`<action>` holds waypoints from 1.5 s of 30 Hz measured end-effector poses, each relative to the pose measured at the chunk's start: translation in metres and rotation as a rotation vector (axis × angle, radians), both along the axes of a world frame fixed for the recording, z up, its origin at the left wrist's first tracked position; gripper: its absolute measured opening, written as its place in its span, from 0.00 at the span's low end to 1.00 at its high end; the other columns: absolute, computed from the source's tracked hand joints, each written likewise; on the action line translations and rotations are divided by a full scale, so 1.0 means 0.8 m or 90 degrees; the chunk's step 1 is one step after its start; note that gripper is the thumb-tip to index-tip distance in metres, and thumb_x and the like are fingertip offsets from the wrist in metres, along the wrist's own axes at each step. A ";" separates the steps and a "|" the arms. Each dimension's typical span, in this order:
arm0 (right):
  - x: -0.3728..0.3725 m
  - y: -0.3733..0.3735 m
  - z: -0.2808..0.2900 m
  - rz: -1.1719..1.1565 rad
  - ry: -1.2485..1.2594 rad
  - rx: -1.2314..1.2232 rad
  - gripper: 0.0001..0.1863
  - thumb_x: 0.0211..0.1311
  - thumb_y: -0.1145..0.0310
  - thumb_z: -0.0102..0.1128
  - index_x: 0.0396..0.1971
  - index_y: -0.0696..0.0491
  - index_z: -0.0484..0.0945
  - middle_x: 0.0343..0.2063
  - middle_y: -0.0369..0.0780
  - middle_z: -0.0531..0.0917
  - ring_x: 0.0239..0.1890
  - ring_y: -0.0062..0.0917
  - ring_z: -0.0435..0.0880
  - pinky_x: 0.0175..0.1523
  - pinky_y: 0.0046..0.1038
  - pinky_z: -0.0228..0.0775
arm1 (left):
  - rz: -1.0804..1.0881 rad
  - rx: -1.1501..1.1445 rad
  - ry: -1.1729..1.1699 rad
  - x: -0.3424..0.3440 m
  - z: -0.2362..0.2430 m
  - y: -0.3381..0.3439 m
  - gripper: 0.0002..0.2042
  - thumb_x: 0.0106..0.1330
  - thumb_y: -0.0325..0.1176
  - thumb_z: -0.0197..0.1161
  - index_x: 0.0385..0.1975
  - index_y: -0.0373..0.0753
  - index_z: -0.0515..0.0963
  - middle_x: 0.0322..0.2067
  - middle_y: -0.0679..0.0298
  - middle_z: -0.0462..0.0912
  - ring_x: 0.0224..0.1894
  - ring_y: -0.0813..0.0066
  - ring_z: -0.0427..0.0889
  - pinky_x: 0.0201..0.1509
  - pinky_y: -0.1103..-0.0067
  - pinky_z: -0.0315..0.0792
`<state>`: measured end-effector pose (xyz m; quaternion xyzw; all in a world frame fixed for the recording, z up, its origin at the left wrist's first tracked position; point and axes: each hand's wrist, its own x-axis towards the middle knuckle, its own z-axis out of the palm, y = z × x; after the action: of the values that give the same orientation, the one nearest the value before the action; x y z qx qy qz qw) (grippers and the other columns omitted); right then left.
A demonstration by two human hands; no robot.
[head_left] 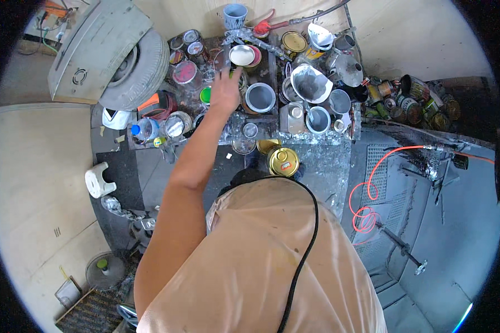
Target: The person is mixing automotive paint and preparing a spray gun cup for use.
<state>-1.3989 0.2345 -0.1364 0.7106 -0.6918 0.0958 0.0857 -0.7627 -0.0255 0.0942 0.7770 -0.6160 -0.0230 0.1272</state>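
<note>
Silver-topped tin (241,55) sits just past a hand

It stands near the back of the messy table (266,131), close to the left hand's (226,93) fingertips. Some fingers look apart, but I cannot tell if they touch or grip anything, because the hand hides what is under it. The arm is stretched out long, maybe because the tin is far back. A green-topped pot (205,95) is on one side of the hand, and a grey pot (260,98) is on the other. The pots are probably packed close so they are easy to get. The right hand is out of sight.
</note>
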 end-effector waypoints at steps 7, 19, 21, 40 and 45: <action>0.113 -0.058 0.119 -0.197 -0.387 0.392 0.20 0.62 0.63 0.65 0.52 0.56 0.79 0.40 0.43 0.86 0.40 0.26 0.83 0.46 0.25 0.74 | -0.027 0.125 0.037 0.007 -0.034 -0.026 0.29 0.60 0.26 0.57 0.65 0.49 0.67 0.60 0.53 0.67 0.54 0.48 0.72 0.55 0.54 0.74; 0.066 -0.028 0.142 -0.166 -0.634 0.590 0.20 0.61 0.65 0.66 0.52 0.56 0.79 0.37 0.42 0.87 0.37 0.26 0.84 0.44 0.25 0.74 | -0.076 0.216 0.108 0.011 -0.042 -0.059 0.31 0.61 0.25 0.56 0.67 0.53 0.64 0.62 0.54 0.64 0.59 0.47 0.69 0.57 0.43 0.71; 0.052 -0.004 0.138 -0.123 -0.690 0.577 0.20 0.61 0.65 0.65 0.52 0.55 0.78 0.38 0.41 0.87 0.37 0.26 0.83 0.44 0.25 0.74 | -0.084 0.220 0.101 0.015 -0.045 -0.057 0.31 0.61 0.26 0.56 0.67 0.53 0.64 0.62 0.54 0.64 0.59 0.47 0.69 0.56 0.42 0.72; 0.016 0.109 0.100 0.223 -1.132 0.296 0.21 0.61 0.63 0.61 0.54 0.52 0.78 0.42 0.39 0.85 0.41 0.26 0.83 0.48 0.28 0.73 | 0.108 -0.116 0.378 0.031 -0.035 -0.210 0.24 0.54 0.37 0.65 0.49 0.31 0.75 0.39 0.50 0.81 0.38 0.51 0.81 0.43 0.61 0.77; 0.005 0.180 0.112 0.229 -1.156 0.120 0.20 0.62 0.65 0.59 0.55 0.52 0.77 0.41 0.40 0.85 0.41 0.25 0.83 0.47 0.27 0.73 | 0.171 -0.113 0.479 0.029 -0.054 -0.266 0.24 0.56 0.42 0.63 0.48 0.30 0.76 0.39 0.50 0.82 0.39 0.53 0.81 0.44 0.63 0.76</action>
<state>-1.3950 0.3782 -0.0468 0.4637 -0.3783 0.5703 -0.5628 -0.7398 -0.2383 0.0509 0.7739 -0.4191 -0.2357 0.4123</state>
